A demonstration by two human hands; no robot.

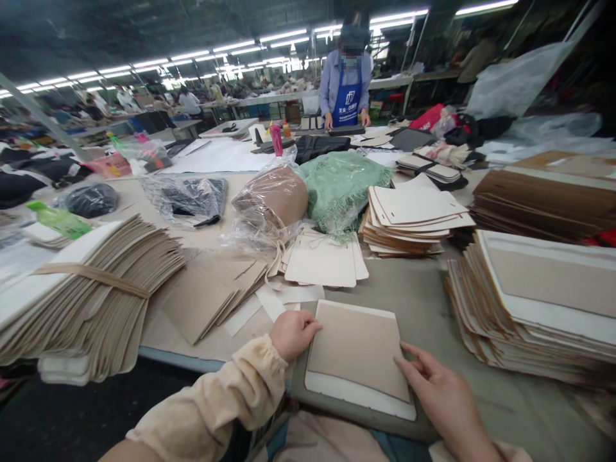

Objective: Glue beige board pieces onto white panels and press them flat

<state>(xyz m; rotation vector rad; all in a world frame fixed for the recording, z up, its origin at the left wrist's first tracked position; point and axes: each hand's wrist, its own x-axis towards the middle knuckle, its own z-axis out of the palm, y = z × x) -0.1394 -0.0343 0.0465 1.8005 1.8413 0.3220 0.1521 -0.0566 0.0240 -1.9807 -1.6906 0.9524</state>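
Note:
A beige sheet (359, 346) lies on a slightly larger white panel (356, 394) at the table's front edge. My left hand (292, 335) pinches the left edge of these pieces near their upper corner, fingers curled together. At the right edge, my right hand (436, 382) touches the beige sheet with its fingertips, the fingers a little apart. Just beyond the panel are white strips (289, 296) and a small pile of white panels (325, 260). Loose beige sheets (212, 289) rest to the left of my left hand.
A tall banded stack (91, 289) stands left, and a stack of panels (543, 308) right. Farther back are white-topped pieces (414, 205), brown pieces (539, 199), a bagged brown item (272, 196) and green fabric (341, 183). A person in a blue apron (349, 96) stands across the table.

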